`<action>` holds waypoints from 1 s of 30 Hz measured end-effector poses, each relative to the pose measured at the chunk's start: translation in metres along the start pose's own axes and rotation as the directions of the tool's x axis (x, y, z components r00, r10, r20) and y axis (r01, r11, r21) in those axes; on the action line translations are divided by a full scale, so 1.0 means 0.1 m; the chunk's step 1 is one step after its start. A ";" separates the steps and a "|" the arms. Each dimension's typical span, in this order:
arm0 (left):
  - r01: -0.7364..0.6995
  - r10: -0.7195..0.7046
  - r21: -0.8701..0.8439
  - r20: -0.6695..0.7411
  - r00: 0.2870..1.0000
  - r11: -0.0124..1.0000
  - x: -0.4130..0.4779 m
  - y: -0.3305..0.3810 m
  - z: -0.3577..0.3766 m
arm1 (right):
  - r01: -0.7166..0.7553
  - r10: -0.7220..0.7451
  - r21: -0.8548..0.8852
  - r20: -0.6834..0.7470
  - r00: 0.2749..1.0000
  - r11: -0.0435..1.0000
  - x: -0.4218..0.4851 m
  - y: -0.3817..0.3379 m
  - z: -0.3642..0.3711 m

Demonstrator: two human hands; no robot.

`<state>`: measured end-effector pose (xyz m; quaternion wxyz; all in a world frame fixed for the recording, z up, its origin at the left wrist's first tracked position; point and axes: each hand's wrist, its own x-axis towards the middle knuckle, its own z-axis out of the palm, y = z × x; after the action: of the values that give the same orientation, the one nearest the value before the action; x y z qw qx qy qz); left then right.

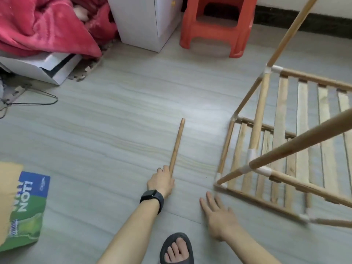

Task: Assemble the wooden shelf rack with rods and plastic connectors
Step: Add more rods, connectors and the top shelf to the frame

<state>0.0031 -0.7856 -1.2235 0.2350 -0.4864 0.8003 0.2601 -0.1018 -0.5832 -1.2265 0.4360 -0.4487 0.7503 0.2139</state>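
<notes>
A loose wooden rod (177, 144) lies on the grey floor, pointing away from me. My left hand (161, 181), with a dark watch on the wrist, grips the rod's near end. My right hand (218, 216) hovers flat with its fingers spread, just short of the near corner of the wooden shelf rack (289, 141). The rack stands at the right with two slatted shelves joined by rods and white plastic connectors (263, 170). Upright rods (291, 33) rise from its corners toward me.
A red plastic stool (215, 27) and a white cabinet (142, 21) stand at the back. A pink blanket (43, 25) and a white box (38, 69) sit at the far left, a green-blue bag (24, 210) at the near left. My sandalled foot (177, 248) is at the bottom.
</notes>
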 end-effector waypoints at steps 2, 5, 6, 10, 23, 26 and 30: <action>0.024 -0.024 0.018 0.002 1.000 1.000 0.03 0.03 -0.02 | 0.006 -0.006 0.020 0.002 1.000 1.000 0.01 0.01 -0.10; 0.049 -0.038 -0.059 0.183 0.982 0.997 0.00 0.07 -0.21 | -0.003 -0.002 0.096 0.045 0.999 0.995 -0.04 -0.02 -0.36; 0.052 -0.011 -0.167 0.239 0.971 0.985 -0.03 0.07 -0.28 | -0.007 0.000 0.138 0.054 0.999 0.990 -0.09 -0.05 -0.44; 0.014 0.155 -0.555 0.257 0.954 0.832 -0.37 0.10 -0.73 | 0.069 -0.052 0.373 -0.054 0.997 0.925 -0.59 -0.19 -0.83; -0.784 0.445 -0.227 -0.717 0.536 0.578 -2.26 1.21 -2.83 | 0.688 -0.118 0.567 -0.727 0.677 0.453 -3.51 0.02 -2.40; -0.829 0.578 -0.001 -0.716 0.391 0.560 -2.70 1.56 -3.03 | 0.856 0.149 0.497 -0.866 0.478 0.142 -3.92 0.31 -2.44; -0.816 0.731 0.306 -0.653 0.195 0.491 -3.04 1.93 -2.96 | 0.918 0.500 0.365 -0.772 0.393 -0.157 -3.99 0.61 -2.23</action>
<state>-0.0807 -0.7014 -0.7722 -0.2864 -0.0875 0.9383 0.1729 -0.1707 -0.5170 -0.7747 0.1904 -0.1666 0.5751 -0.7780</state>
